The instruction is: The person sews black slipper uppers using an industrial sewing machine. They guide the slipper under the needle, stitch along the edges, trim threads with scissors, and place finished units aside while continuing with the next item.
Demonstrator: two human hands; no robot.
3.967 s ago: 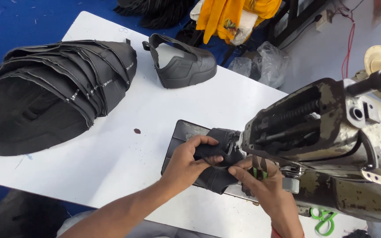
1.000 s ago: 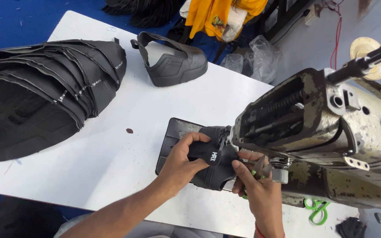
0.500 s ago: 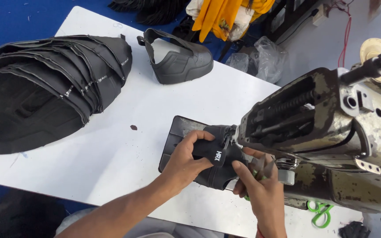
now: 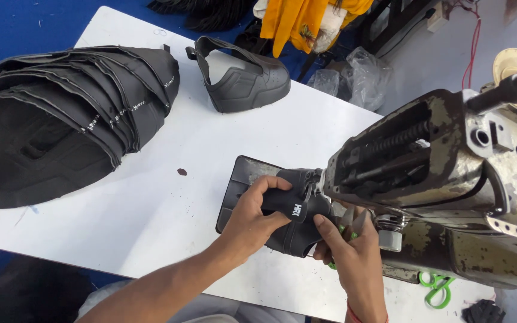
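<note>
Left hand gripping a black shoe upper, fingers curled over its top edge, pressed against the sewing machine head. Right hand pinching the upper's lower edge, closed also around a green-handled snipper. All above a dark plate on the white desk. Stacked black uppers far left, a formed upper behind, green scissors at right, blue floor beyond.

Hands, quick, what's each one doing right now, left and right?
Left hand: closed on the black shoe upper at the sewing machine.
Right hand: gripping the same upper, green-handled snips in it.
</note>
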